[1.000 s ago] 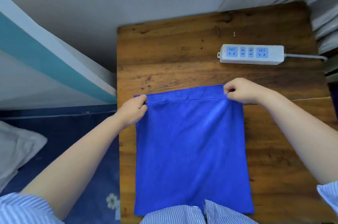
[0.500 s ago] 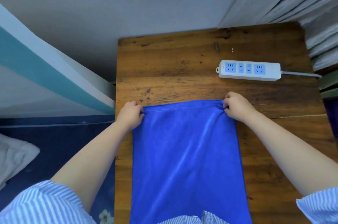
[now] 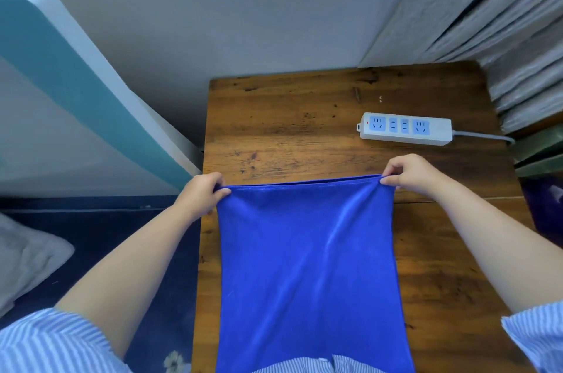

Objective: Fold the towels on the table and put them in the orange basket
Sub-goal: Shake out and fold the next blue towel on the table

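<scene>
While both hands pinch the blue towel, a power strip lies on the wooden table.

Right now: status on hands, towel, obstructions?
Left hand and right hand each pinch a far corner of the blue towel. Towel taut, unfolded. Power strip beyond, clear. Basket not visible.

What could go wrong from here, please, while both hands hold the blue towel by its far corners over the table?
The left hand and right hand only pinch the blue towel at its corners, so one could slip and skew the fold. Carried forward, the towel's edge might brush the power strip just beyond. The orange basket is not in view.
</scene>
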`<action>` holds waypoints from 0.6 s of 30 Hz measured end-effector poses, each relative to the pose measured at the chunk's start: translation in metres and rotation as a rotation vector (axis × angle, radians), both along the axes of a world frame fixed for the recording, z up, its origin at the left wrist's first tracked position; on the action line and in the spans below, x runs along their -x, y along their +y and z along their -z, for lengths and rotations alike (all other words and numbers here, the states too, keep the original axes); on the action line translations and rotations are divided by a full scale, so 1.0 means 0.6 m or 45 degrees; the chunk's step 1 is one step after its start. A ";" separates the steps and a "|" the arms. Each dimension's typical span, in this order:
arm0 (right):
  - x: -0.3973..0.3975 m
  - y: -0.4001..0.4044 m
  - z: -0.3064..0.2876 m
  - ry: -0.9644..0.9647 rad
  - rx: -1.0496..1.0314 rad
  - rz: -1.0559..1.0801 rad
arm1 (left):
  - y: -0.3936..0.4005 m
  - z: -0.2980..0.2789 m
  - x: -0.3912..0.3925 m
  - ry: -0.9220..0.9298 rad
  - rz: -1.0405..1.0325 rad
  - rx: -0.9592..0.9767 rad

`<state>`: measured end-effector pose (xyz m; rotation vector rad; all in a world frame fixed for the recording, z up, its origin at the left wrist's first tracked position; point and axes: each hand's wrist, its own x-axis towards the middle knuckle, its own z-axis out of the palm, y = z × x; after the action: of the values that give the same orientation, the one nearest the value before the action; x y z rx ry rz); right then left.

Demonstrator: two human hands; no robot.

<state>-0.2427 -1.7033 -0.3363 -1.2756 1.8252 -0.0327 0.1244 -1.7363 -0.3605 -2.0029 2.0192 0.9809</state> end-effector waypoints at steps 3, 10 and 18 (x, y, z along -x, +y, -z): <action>-0.007 0.009 -0.020 0.075 0.067 -0.032 | 0.008 -0.028 -0.002 -0.056 0.032 0.082; -0.035 0.053 -0.102 0.257 0.279 -0.227 | 0.040 -0.114 -0.011 -0.374 0.479 0.272; -0.076 0.050 -0.238 0.822 0.788 -0.221 | 0.026 -0.277 0.009 -0.041 0.069 0.688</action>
<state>-0.1973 -1.6730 -0.1936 -2.0517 2.3379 -0.1074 0.1192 -1.7210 -0.1945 -2.1571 2.5038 0.4092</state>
